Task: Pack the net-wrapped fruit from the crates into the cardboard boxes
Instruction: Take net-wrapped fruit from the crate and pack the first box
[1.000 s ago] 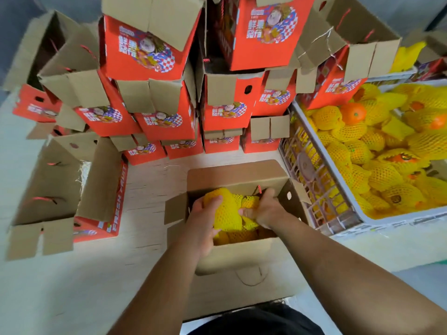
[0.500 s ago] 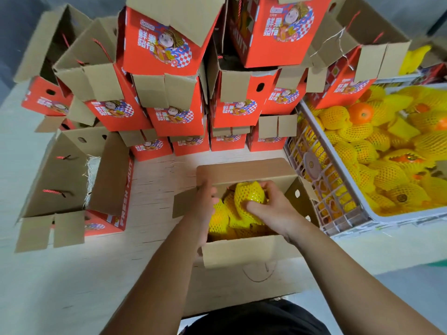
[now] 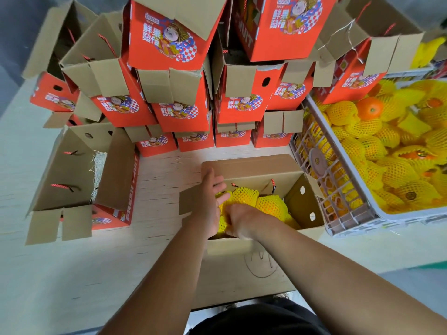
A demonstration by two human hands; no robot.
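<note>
Pale wooden tabletop point(image 3: 164, 180) has an open cardboard box point(image 3: 251, 262), stacked red fruit boxes point(image 3: 183, 114), a side-lying box point(image 3: 72, 175) and a plastic crate point(image 3: 338, 189) on it.

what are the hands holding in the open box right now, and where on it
Both hands are down on the net-wrapped fruit in the box; whether either grips one cannot be told.

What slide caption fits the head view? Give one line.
Both hands settle net-wrapped fruit into an open cardboard box beside a full crate.
</note>
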